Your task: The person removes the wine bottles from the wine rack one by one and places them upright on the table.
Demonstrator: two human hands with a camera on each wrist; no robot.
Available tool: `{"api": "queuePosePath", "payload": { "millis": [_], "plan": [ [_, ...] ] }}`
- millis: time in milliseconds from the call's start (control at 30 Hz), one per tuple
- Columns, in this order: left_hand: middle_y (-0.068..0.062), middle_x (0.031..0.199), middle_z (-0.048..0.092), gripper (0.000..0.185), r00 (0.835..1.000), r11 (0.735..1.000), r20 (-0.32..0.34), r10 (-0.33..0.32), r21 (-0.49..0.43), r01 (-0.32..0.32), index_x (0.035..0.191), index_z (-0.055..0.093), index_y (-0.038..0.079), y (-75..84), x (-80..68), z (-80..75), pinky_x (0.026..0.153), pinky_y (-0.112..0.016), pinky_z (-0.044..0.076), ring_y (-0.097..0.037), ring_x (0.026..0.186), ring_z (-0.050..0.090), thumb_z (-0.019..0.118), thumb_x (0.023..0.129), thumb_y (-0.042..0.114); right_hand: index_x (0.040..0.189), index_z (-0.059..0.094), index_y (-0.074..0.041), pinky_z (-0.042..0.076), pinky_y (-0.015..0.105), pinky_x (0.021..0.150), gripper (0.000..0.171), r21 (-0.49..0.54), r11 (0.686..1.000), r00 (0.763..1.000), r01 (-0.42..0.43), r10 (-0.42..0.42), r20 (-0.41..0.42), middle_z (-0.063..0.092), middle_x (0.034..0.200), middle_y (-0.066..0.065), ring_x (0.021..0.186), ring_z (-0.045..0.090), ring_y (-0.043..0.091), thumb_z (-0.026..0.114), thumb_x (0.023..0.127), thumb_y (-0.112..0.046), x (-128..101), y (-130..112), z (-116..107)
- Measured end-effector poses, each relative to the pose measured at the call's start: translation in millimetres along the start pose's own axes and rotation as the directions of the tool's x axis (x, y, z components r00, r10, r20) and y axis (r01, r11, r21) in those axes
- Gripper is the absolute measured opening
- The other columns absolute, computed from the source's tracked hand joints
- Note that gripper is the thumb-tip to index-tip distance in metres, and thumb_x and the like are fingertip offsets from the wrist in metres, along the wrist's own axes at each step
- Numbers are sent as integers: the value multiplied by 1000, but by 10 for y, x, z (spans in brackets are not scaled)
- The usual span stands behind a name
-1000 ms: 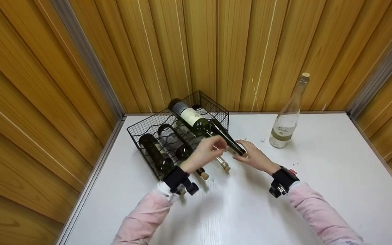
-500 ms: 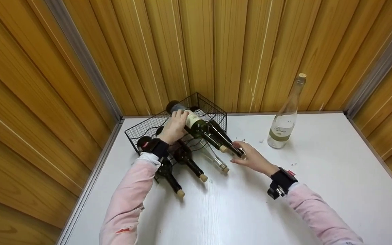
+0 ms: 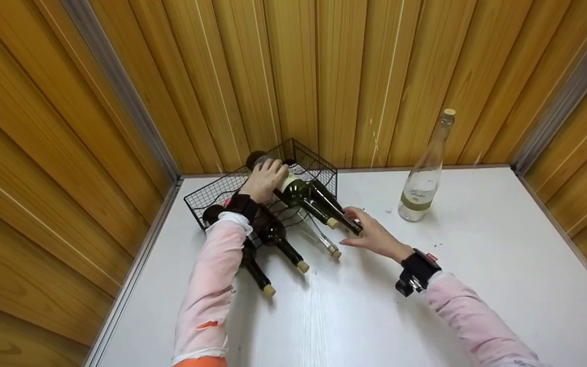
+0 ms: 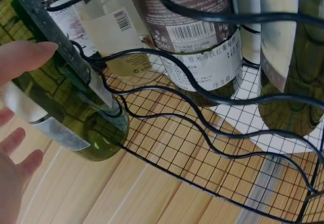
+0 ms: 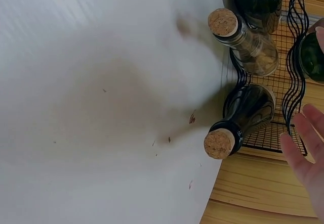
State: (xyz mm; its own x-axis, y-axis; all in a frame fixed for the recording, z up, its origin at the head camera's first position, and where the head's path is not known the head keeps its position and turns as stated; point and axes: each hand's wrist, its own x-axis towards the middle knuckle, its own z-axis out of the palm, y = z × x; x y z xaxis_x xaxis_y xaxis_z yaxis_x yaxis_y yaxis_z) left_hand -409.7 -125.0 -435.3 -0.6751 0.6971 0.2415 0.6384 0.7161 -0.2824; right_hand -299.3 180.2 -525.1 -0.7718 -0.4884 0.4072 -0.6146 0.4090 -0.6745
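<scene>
The green wine bottle [image 3: 293, 187] lies on the upper tier of the black wire rack [image 3: 207, 191], neck pointing out over the table [image 3: 375, 316]. My left hand [image 3: 264, 178] wraps over its base end, fingers curved around the glass, seemingly to steady it in the wavy cradle. My right hand [image 3: 372, 234] sits by the neck of the neighbouring dark bottle [image 3: 337, 209], fingers loosely spread, touching but not gripping. A clear corked bottle [image 3: 423, 176] stands well apart.
</scene>
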Motion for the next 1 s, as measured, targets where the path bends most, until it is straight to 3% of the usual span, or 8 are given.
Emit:
{"api": "queuePosePath", "payload": {
  "millis": [200, 367, 467, 567, 667, 767, 867, 1000],
  "plan": [
    [-13, 126, 41, 69, 1000, 999, 23, 18, -49, -16, 122, 44, 6, 7, 56, 114, 92, -52, 31, -32, 118, 34, 73, 61, -2, 130, 36, -1, 35, 45, 90, 78, 81, 995, 998, 52, -49, -37, 50, 115, 20, 108, 46, 30, 79, 68, -19, 48, -21, 55],
    [-14, 131, 40, 75, 998, 992, 24, 57, -116, -54, 129, 42, 4, 8, 104, 169, 95, -55, 24, -34, 124, 29, 75, 62, 0, 130, 34, 3, 35, 54, 86, 73, 270, 962, 998, -41, 54, -39, 47, 116, 24, 106, 44, 42, 76, 71, -5, 86, -199, 5],
    [-12, 131, 41, 77, 998, 988, 38, 48, -146, -42, 130, 42, 6, -9, 123, 181, 96, -55, 22, -32, 125, 27, 77, 62, 5, 131, 30, 8, 35, 54, 86, 69, 444, 887, 989, -126, 148, -15, 43, 118, 31, 108, 40, 48, 70, 75, 4, 97, -196, -45],
    [-12, 129, 43, 76, 998, 985, 36, 43, -171, -36, 128, 45, 8, -17, 130, 186, 96, -55, 22, -32, 125, 29, 80, 61, 10, 130, 30, 8, 41, 47, 82, 61, 549, 812, 969, -200, 248, -14, 41, 119, 34, 107, 42, 46, 64, 80, 5, 62, -15, -37],
    [-11, 127, 45, 75, 999, 981, 19, 45, -189, -41, 126, 48, 11, -18, 132, 191, 96, -56, 21, -33, 123, 31, 82, 59, 15, 128, 34, 8, 45, 43, 77, 50, 603, 745, 926, -287, 378, -25, 46, 117, 30, 101, 49, 40, 59, 86, -1, 8, 154, -13],
    [-9, 124, 48, 75, 999, 979, -3, 50, -196, -50, 124, 49, 14, -31, 139, 198, 97, -54, 21, -31, 121, 34, 83, 58, 19, 123, 37, 12, 44, 48, 79, 41, 664, 671, 878, -330, 477, -45, 50, 112, 26, 97, 52, 38, 55, 90, -4, -21, 231, -9],
    [-8, 120, 50, 75, 998, 979, -37, 59, -194, -65, 123, 51, 15, -48, 150, 204, 97, -52, 23, -28, 117, 38, 84, 56, 21, 121, 38, 15, 41, 49, 83, 38, 711, 625, 858, -323, 511, -59, 52, 109, 25, 99, 51, 38, 51, 92, -5, -44, 290, -19],
    [-6, 117, 52, 73, 995, 981, -67, 70, -179, -81, 121, 53, 16, -60, 150, 221, 96, -50, 25, -26, 114, 41, 84, 55, 24, 119, 39, 15, 44, 45, 82, 37, 715, 615, 837, -333, 542, -76, 55, 105, 21, 95, 54, 32, 51, 92, -8, -94, 353, -46]
  ]
}}
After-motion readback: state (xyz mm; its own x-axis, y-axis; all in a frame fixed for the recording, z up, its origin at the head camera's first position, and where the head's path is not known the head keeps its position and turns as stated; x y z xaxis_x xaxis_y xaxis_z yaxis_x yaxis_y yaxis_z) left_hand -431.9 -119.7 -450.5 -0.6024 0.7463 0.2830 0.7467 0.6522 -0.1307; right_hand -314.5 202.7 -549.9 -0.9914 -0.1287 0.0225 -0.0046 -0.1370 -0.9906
